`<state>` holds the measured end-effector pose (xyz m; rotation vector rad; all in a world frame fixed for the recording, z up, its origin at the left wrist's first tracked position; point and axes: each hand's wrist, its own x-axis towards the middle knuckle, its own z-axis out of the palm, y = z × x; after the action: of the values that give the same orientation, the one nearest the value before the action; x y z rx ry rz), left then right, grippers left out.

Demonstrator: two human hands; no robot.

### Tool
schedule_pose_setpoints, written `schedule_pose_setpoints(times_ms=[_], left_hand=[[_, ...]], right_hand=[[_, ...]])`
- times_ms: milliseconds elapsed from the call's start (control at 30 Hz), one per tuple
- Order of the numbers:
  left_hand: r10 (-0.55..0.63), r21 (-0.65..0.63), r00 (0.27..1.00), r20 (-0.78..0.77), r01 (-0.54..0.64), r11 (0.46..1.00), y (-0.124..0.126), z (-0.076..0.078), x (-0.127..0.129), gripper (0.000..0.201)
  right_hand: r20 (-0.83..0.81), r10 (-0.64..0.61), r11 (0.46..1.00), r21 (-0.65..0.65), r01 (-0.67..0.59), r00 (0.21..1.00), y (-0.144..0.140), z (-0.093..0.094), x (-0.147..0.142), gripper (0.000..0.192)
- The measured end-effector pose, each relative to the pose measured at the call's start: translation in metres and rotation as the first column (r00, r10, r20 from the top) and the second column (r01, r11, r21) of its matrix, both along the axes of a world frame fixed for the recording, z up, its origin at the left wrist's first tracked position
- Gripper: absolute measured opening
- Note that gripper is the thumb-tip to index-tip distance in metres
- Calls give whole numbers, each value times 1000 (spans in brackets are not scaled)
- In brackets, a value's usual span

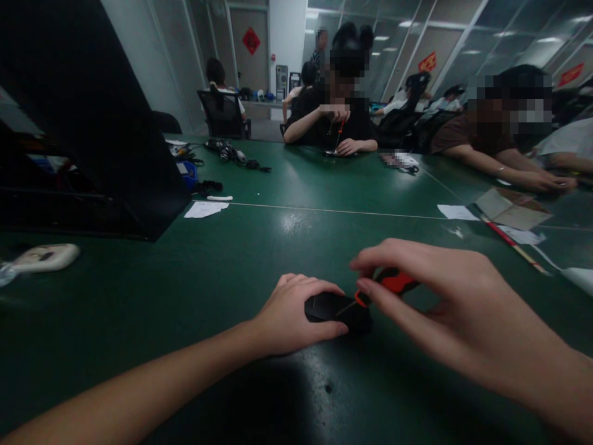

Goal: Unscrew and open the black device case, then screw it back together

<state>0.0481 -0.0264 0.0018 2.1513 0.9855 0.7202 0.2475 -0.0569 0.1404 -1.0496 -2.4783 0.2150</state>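
On the green table (222,266) lies a small black box-like object (324,307), its kind not clear in the dim light. My left hand (299,312) grips it from the left, thumb on the near side and fingers on the far side. A screwdriver (399,282) with an orange and black handle is pinched between the thumb and fingers of my right hand (445,303). Its thin shaft slants down to the left, over the top of the black object. Whether the tip sits in a screw is too small to tell.
A large black panel (92,111) stands at left, near a white device (49,257). Paper scraps (206,209), cables (227,151) and an open cardboard box (512,207) lie farther off. Across the table a person (310,117) holds another screwdriver; another person (482,145) leans in at right.
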Motion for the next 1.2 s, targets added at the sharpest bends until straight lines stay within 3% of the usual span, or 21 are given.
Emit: schedule_pose_setpoints(times_ms=[67,133,267,367,433,533,700,867,1200], left_hand=[[6,3,1000,5,-6,1000,0,-2,2,42],[1,10,1000,6,-1,1000,0,-2,3,41],[-35,7,999,5,35,999,4,3,-5,37],[-66,-14,998,-11,66,998,9,9,-16,34],[-22,-19,999,-43,21,1000,11,12,-23,34],[25,65,994,-102,-18,998,10,13,-26,31],[36,126,998,-46,-30,992,7,7,-18,21],[49,130,992,-112,-34,991,4,11,-16,24],[55,158,982,-181,-26,987,4,17,-14,32]], right_hand=[[-4,13,1000,-23,-13,1000,-1,-1,1,31],[2,33,999,-42,-33,999,-1,0,2,37],[6,11,998,-62,-11,1000,-2,3,2,4],[13,5,994,-111,-4,1000,-2,4,-1,9],[13,22,987,-158,-19,1000,-2,3,-4,10],[-7,32,982,-185,-33,999,-5,-2,-10,13],[41,7,991,-135,-1,999,-9,-8,-15,11],[136,-88,994,-59,97,987,-4,-6,-13,10],[155,-197,979,-31,204,968,12,7,21,19]])
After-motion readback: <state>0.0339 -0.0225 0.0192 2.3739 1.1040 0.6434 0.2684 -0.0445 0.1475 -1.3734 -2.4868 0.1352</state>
